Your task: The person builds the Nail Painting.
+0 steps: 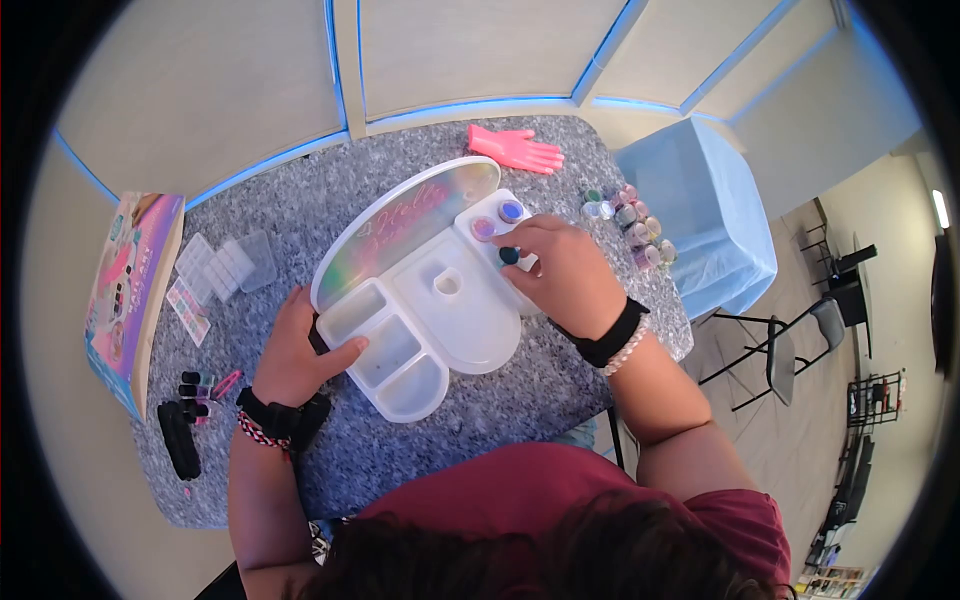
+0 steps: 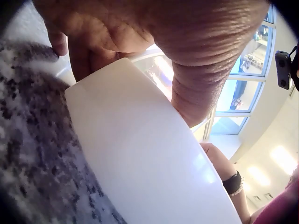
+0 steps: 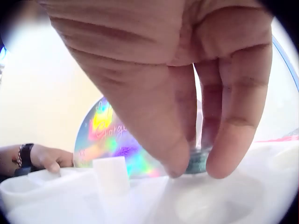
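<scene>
A white compartment tray (image 1: pixel 480 345) with an iridescent lettered back panel (image 1: pixel 420 215) lies on the speckled table. My left hand (image 1: pixel 298 350) grips its left side, thumb over the rim; in the left wrist view the hand (image 2: pixel 154 42) wraps the white wall (image 2: pixel 140 135). Over the tray's right strip, my right hand (image 1: pixel 570 275) pinches a small dark green jar (image 1: pixel 510 255). The right wrist view shows that jar (image 3: pixel 197 161) between thumb and fingers of the hand (image 3: pixel 187 93), low at the tray surface. A pink jar (image 1: pixel 484 228) and a blue jar (image 1: pixel 511 211) sit in the strip.
A pink hand form (image 1: pixel 515 149) lies behind the tray. Several small jars (image 1: pixel 640 230) stand at the right. Leftward are a colourful box (image 1: pixel 130 290), clear plastic cases (image 1: pixel 225 268), small bottles (image 1: pixel 195 390) and a black pouch (image 1: pixel 178 440). A blue-covered surface (image 1: pixel 700 215) adjoins the table.
</scene>
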`<state>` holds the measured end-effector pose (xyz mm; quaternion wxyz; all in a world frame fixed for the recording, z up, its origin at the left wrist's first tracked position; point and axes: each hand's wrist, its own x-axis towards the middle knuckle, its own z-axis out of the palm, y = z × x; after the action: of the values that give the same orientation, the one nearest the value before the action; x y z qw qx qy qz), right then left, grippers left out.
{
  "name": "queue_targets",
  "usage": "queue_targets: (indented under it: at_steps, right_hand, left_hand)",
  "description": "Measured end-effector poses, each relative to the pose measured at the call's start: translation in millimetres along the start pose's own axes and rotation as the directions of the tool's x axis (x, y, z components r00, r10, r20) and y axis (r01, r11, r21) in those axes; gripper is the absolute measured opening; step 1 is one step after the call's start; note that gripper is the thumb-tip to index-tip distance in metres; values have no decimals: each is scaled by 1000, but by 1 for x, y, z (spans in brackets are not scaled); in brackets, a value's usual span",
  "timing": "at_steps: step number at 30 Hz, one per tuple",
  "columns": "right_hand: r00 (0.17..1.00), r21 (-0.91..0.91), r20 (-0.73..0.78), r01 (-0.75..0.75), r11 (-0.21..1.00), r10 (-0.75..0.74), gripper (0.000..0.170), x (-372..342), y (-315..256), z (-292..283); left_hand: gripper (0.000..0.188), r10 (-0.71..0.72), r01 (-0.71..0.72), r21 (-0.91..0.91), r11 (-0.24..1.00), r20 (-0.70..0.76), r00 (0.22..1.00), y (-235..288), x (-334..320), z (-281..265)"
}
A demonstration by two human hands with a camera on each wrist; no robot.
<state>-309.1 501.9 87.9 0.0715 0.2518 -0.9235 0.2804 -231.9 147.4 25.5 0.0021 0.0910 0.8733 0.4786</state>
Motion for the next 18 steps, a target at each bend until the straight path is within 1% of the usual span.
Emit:
queue_targets:
  at_steps: [1, 2, 4, 5, 7, 8, 10, 12, 13, 14, 15, 16, 17, 18]
  right_hand:
    - [999, 4, 3, -32, 999, 32, 30, 0, -3, 0]
    - [1000, 4, 2, -30, 1000, 30, 30, 0, -3, -1]
    - [999, -100, 32, -9, 995, 12, 29, 1, -2, -5]
    - [999, -101, 33, -13, 995, 17, 29, 0, -1, -6]
    - [996, -87, 77, 42, 995, -36, 30, 4, 5, -7]
    - [997, -89, 75, 42, 995, -36, 30, 5, 9, -8]
    - [980, -12, 102, 170, 985, -168, 28, 9, 19, -12]
    - [988, 203, 151, -46, 978, 15, 26, 18, 30, -31]
    - [997, 166, 66, -46, 985, 35, 21, 23, 56, -33]
    - [987, 44, 1, -158, 986, 159, 21, 27, 65, -41]
    - [951, -132, -11, -308, 942, 309, 24, 32, 83, -46]
    - [954, -227, -102, -297, 928, 281, 26, 33, 111, -44]
    - [923, -375, -109, -381, 845, 368, 25, 36, 118, -47]
    - [923, -373, -110, -382, 845, 368, 25, 37, 126, -45]
  left_hand:
    - [66, 2, -2, 1, 1000, -2, 1000, -1, 0, 0]
    - [66, 17, -17, -2, 1000, -4, 1000, -2, 0, 1]
    - [66, 31, -31, -9, 999, -5, 1000, -4, 0, 2]
    - [65, 16, -17, -22, 1000, -12, 1000, -5, -1, 3]
    - [65, 5, -6, -35, 999, -20, 1000, -4, -1, 3]
    - [65, 11, -11, -33, 999, -20, 1000, -2, -1, 2]
    - [65, 20, -20, -28, 999, -22, 1000, -1, 0, 2]
    - [66, 28, -28, -17, 999, -13, 1000, -3, 0, 2]
    - [66, 25, -26, -17, 1000, -18, 1000, -3, 0, 2]
    - [66, 30, -30, -12, 999, -16, 999, -2, 0, 1]
    - [66, 35, -35, -6, 999, -11, 999, -2, 0, 1]
    - [66, 32, -32, -6, 999, -11, 999, -1, -1, 1]
    - [67, 20, -20, -13, 1000, -12, 1000, -1, -1, 1]
    - [67, 9, -10, -20, 1000, -11, 1000, -1, 0, 2]
